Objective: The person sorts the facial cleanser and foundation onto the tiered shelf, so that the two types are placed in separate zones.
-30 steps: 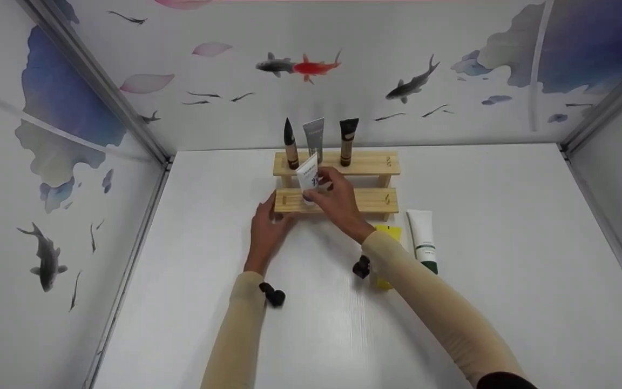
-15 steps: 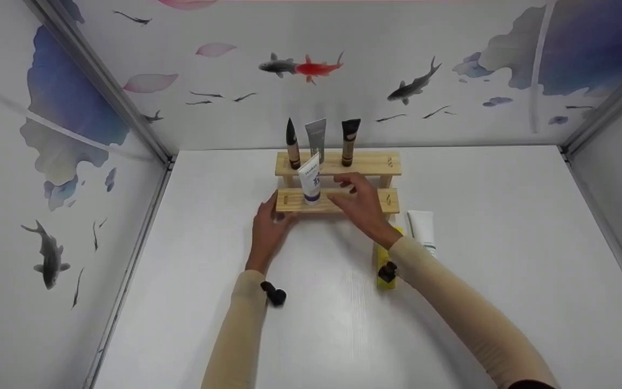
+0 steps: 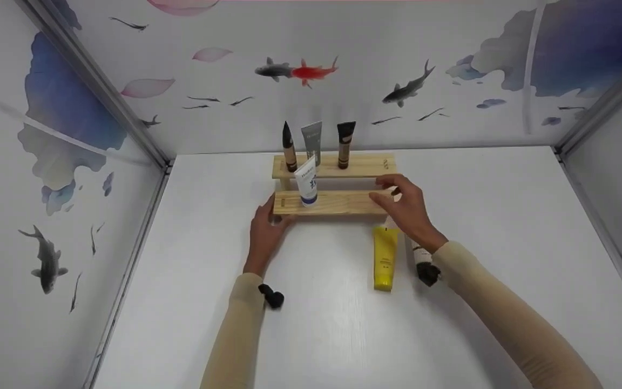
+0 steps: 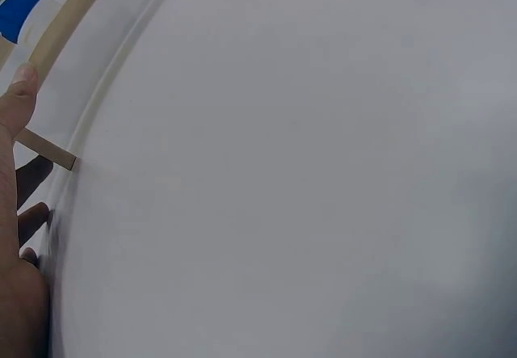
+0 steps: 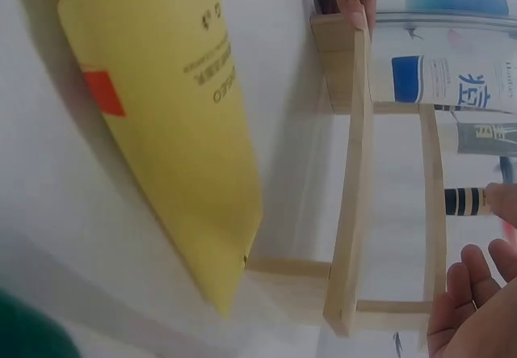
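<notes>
A two-tier wooden rack (image 3: 343, 202) stands near the back of the white table. My left hand (image 3: 268, 237) holds the left end of its lower shelf, thumb (image 4: 23, 91) at the front edge and fingers near the leg. On that shelf, toward the left, a white tube with a blue cap band (image 3: 306, 183) stands upright. My right hand (image 3: 411, 210) is by the shelf's right end, fingers loosely bent and nothing in them. Below it lies a yellow tube (image 3: 384, 256), large in the right wrist view. Beside that, a white tube (image 3: 420, 249) is mostly hidden by my right forearm.
On the upper shelf stand a pointed black-and-tan tube (image 3: 289, 148), a grey tube (image 3: 312, 135) and a black-topped tan tube (image 3: 345, 146). Close behind the rack rises a wall (image 3: 224, 129) printed with fish; side walls flank the table.
My right hand has let go of the white tube with the blue band, leaving it standing on the lower shelf, and has moved right. The left hand stays at the rack.
</notes>
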Tool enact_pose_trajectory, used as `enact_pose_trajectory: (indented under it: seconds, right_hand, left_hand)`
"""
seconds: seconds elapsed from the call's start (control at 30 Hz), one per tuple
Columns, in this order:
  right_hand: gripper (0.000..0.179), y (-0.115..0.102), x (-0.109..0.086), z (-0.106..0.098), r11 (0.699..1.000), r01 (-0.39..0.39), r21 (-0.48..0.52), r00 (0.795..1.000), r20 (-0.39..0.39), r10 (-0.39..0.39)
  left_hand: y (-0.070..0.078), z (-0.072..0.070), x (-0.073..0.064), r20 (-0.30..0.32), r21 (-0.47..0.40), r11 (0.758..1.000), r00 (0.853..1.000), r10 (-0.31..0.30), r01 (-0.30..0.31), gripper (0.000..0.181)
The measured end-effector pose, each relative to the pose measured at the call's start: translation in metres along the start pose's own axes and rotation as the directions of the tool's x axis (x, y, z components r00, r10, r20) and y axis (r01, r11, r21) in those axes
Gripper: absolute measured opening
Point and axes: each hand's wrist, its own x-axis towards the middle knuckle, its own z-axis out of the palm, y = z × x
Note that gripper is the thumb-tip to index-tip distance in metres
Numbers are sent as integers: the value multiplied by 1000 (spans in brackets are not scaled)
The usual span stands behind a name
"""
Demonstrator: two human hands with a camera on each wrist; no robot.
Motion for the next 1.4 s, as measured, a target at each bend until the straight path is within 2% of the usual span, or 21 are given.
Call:
enact_pose_trajectory:
  seconds: [0.13, 0.4, 0.67, 0.93, 1.2, 1.4]
  right_hand:
    - [35, 3, -4, -16, 999, -33, -27, 999, -26, 32]
    - [36, 2, -14, -40, 994, -76, -78, 997, -40, 73]
    - [38, 2, -26, -54, 988, -106, -109, 994, -46, 101]
    - [42, 7, -41, -76, 985, -125, -120, 989, -94, 114]
    - [44, 11, -58, -96, 974, -186, -127, 978, -115, 172]
    - [47, 19, -72, -101, 961, -232, -149, 971, -103, 218]
  left_hand:
    - [0, 0, 0, 4, 3, 1000, 1000, -17, 17, 88]
    - [-2, 1, 1, -5, -1, 1000, 1000, 27, -27, 90]
    - [-3, -1, 0, -5, -3, 1000, 1000, 6, -6, 88]
    - [-2, 0, 0, -1, 11, 999, 999, 37, -37, 88]
    - [-2, 1, 0, 4, -8, 999, 999, 38, -38, 86]
    - [-5, 1, 1, -1, -10, 999, 999, 53, -53, 86]
